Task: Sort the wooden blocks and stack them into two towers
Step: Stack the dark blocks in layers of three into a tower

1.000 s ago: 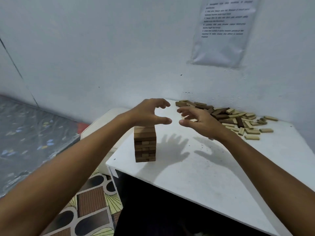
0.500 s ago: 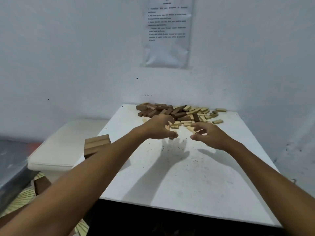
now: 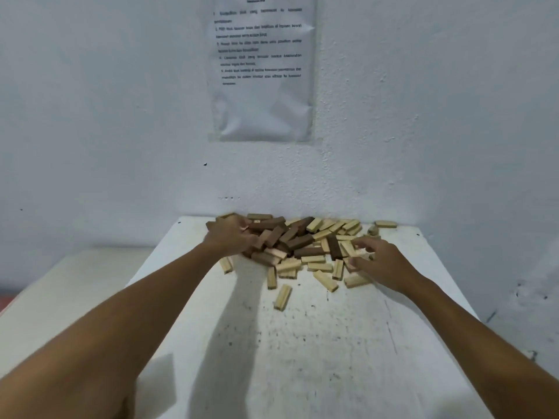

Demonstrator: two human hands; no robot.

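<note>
- Left hand (image 3: 231, 237) digs its curled fingers into dark blocks (image 3: 290, 237); whether one is actually gripped, can't tell.
- Right hand (image 3: 378, 261), fingers curled among light blocks (image 3: 320, 267); grip unclear.
- Pile sits at the white table's (image 3: 302, 343) far edge, against the wall (image 3: 121, 116).

A white, rough-plastered wall (image 3: 423, 116) is filling the far side of the scene, showing small dark specks and a few scuff marks low on the right. A printed sheet of paper (image 3: 261, 71) in a clear sleeve is hanging on it, centred above the tabletop; its lines of text are too blurred to read. The white tabletop (image 3: 302, 343) is butting against the wall, its surface carrying dark flecks and faint scratches. To the left, a lower pale surface (image 3: 75, 282) is sitting just beside the tabletop. Cool, even light is falling from above, casting soft shadows toward the near edge.
</note>
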